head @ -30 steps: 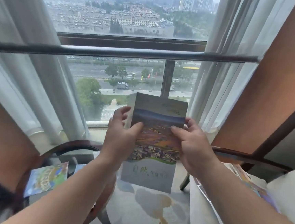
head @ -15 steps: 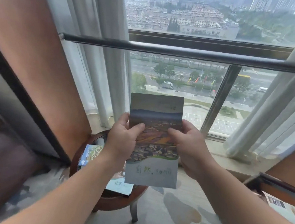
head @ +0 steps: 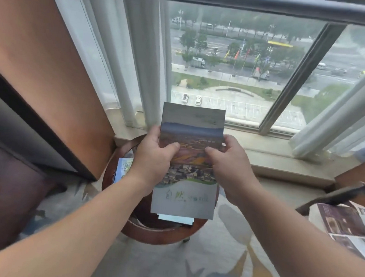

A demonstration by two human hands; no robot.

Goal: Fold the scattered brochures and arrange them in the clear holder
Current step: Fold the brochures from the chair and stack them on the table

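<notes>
Hands unchanged from half a second ago: your left hand and right hand still pinch the brochure upright at frame centre, thumbs on its front. Your view has dipped, so the round table now sits directly behind it. Brochure and wrists hide most of the tabletop; the other brochures there show only as slivers. The opened leaflets are cut off at the right edge.

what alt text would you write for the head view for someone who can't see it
The left hand and right hand pinch the sides of an upright brochure, held over a round wooden table by a window. A second brochure lies on the table, and open brochures lie on a surface at the right.
</notes>
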